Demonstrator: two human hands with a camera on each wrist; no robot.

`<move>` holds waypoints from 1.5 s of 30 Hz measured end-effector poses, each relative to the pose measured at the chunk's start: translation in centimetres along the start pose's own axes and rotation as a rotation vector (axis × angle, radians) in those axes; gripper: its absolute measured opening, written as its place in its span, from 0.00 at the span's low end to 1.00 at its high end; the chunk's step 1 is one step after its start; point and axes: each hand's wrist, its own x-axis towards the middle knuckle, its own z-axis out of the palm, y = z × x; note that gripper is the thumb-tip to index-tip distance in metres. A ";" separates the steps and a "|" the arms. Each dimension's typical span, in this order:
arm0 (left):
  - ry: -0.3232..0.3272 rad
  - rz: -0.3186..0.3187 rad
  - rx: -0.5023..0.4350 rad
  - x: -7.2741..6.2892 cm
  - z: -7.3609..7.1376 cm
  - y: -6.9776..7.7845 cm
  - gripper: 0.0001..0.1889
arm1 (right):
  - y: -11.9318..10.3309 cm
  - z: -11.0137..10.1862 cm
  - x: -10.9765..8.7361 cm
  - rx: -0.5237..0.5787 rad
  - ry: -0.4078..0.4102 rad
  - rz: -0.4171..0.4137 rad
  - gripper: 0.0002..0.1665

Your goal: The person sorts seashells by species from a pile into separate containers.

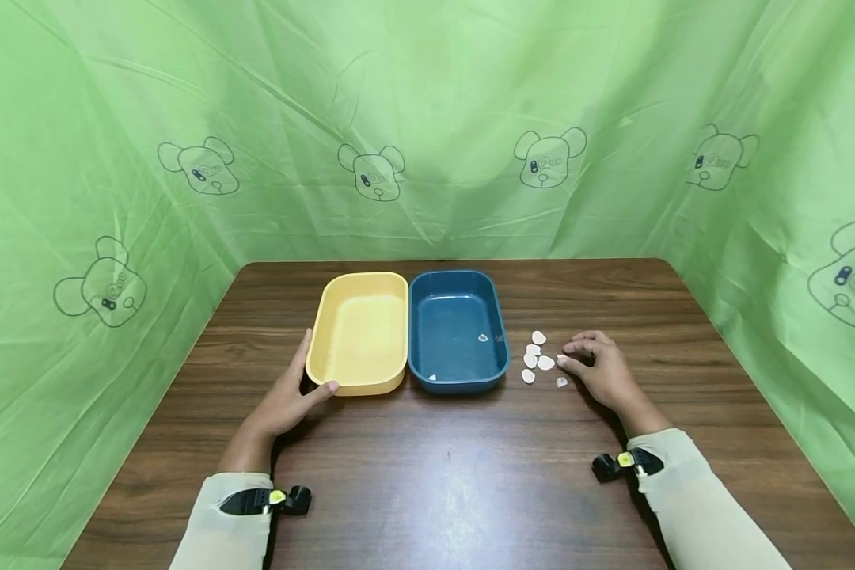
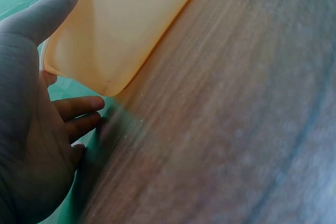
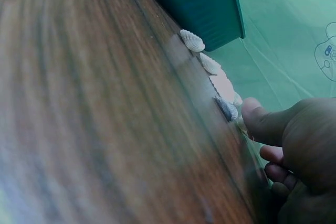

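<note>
Got white, fan-shaped shells (image 1: 530, 361) lying right of blue rectangular plastic box (image 1: 456, 388); can make out ribs only in right-wrist view. Gripping yellow rectangular plastic box (image 1: 359, 324) with left hand (image 1: 285, 402). Can't tell right hand's (image 1: 608, 376) grip.

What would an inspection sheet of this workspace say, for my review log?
Surface: dark wood-grain table, glare towards the near edge.
Job's things: yellow tray beside blue tray; white seashells lie loose right of the blue tray, at least two more inside it; no shells visible in the yellow one.
Clutter: nothing seen.
Left hand: touches the yellow tray's near left corner.
Right hand: thumb and fingertips at the shells; whether it pinches one is unclear.
Cables: nothing seen.
Surroundings: green drape printed with bear-head outlines; strapped wrist cameras over pale sleeves.
</note>
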 end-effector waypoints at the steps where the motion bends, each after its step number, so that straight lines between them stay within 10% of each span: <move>1: 0.000 -0.002 0.001 0.0 0.0 0.0 0.62 | 0.1 0.0 0.0 -0.001 -0.002 0.002 0.12; 45: 0.002 0.002 -0.025 -0.1 0.0 0.2 0.62 | -0.2 0.2 -0.2 0.009 0.022 0.001 0.06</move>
